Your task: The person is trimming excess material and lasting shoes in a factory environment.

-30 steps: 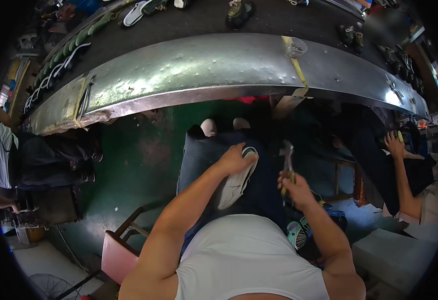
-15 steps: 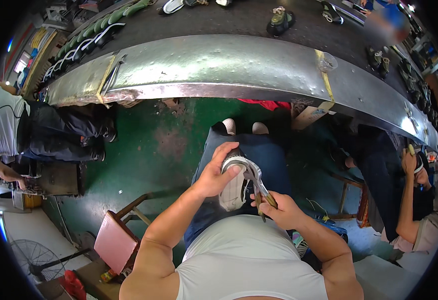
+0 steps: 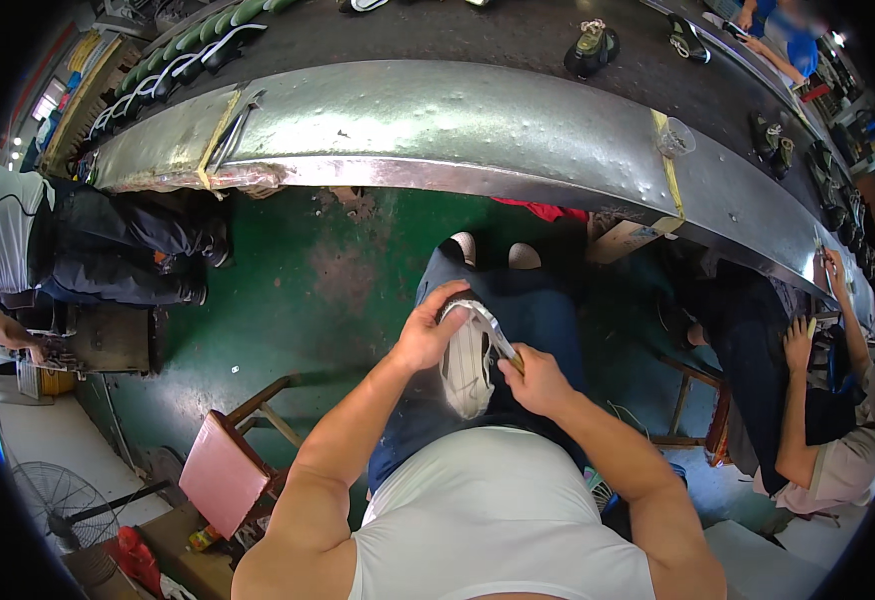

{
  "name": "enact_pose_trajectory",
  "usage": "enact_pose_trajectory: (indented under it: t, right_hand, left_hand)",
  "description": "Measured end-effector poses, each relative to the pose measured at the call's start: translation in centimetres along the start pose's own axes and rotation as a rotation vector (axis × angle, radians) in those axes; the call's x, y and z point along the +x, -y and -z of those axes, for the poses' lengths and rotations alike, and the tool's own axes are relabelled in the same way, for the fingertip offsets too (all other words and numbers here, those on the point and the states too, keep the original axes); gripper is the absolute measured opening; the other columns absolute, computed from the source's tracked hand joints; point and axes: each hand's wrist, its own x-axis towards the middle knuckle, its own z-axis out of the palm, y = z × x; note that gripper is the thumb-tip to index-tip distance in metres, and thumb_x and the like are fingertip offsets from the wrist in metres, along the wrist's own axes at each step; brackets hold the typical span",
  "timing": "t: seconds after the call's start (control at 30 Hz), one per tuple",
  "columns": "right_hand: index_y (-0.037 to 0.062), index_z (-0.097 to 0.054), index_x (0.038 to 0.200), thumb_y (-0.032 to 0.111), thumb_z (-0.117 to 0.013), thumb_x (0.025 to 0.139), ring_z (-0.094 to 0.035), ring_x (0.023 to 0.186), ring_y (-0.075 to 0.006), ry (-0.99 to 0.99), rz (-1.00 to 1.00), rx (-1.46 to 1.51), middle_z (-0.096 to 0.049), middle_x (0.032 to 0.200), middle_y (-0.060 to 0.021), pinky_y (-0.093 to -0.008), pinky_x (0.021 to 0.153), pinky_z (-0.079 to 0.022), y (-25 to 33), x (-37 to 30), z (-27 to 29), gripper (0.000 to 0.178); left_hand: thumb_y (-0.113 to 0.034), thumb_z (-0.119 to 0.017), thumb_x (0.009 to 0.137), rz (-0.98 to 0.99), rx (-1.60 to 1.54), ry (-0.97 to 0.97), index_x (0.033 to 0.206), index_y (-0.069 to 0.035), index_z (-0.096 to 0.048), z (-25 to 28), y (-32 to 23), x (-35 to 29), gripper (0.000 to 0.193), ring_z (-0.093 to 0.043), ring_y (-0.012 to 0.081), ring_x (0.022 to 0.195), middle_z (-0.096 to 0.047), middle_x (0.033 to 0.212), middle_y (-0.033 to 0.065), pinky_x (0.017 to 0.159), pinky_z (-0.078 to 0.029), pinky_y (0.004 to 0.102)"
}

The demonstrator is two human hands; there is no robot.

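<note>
A shoe [image 3: 468, 375] with a pale underside turned up and a dark end lies over my lap. My left hand [image 3: 430, 332] is wrapped around its far end, the thumb pressed on the underside near the rim. In my right hand [image 3: 538, 381] is a pair of metal pliers [image 3: 501, 343] with yellowish handles. The fingers are closed around the handles, and the head of the pliers reaches the shoe's far right edge. Whether the jaws grip the edge cannot be made out.
Ahead runs a dark conveyor [image 3: 438, 40] with a dented metal ledge [image 3: 378, 115], bearing several shoes and a clear cup [image 3: 676, 138]. A pink-seated stool [image 3: 223, 475] and a fan [image 3: 53, 500] stand at left. Seated people are on both sides; another is at far right.
My right hand has closed the pliers' spread handles and turned them against the shoe's rim. The left hand still holds the shoe. The view has shifted slightly, and the right neighbour has reached toward the ledge.
</note>
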Motion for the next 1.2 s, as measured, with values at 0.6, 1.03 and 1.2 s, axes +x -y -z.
enact_pose_trajectory:
  t: [0.6, 1.03, 1.2]
  right_hand:
    - [-0.0005, -0.058, 0.088, 0.02, -0.057, 0.1, -0.067, 0.062, -0.0236, 0.505, -0.425, 0.275, -0.063, 0.068, -0.0101, -0.0359, 0.059, -0.052, 2.3, 2.1, 5.7, 0.024]
    - [-0.0017, -0.062, 0.112, 0.022, -0.063, 0.095, -0.064, 0.071, -0.0149, 0.35, -0.345, 0.567, -0.068, 0.082, -0.0071, -0.0303, 0.068, -0.053, 0.5, -2.3, 4.5, 0.029]
    - [-0.0023, -0.06, 0.102, 0.042, -0.078, 0.083, -0.067, 0.076, -0.0242, -0.093, -0.193, 0.138, -0.066, 0.082, -0.0155, -0.0365, 0.071, -0.053, 1.9, 1.4, 0.9, 0.052]
  left_hand:
    - [-0.016, -0.054, 0.101, 0.113, 0.323, 0.073, 0.143, -0.005, -0.047, -0.6, -2.6, 0.4, 0.044, -0.053, 0.0289, 0.129, -0.054, 0.139, 0.0168, 0.109, -0.04, 0.0345]
    - [-0.011, -0.056, 0.1, 0.145, 0.072, -0.087, 0.136, -0.008, -0.057, 0.1, -1.4, 0.1, 0.035, -0.058, 0.0138, 0.11, -0.065, 0.119, 0.0055, 0.099, -0.045, 0.0286]
    - [-0.016, -0.054, 0.103, 0.165, 0.142, -0.05, 0.137, -0.006, -0.054, -1.1, -2.5, 0.8, 0.036, -0.057, 0.0114, 0.107, -0.064, 0.116, 0.0038, 0.098, -0.045, 0.0267]
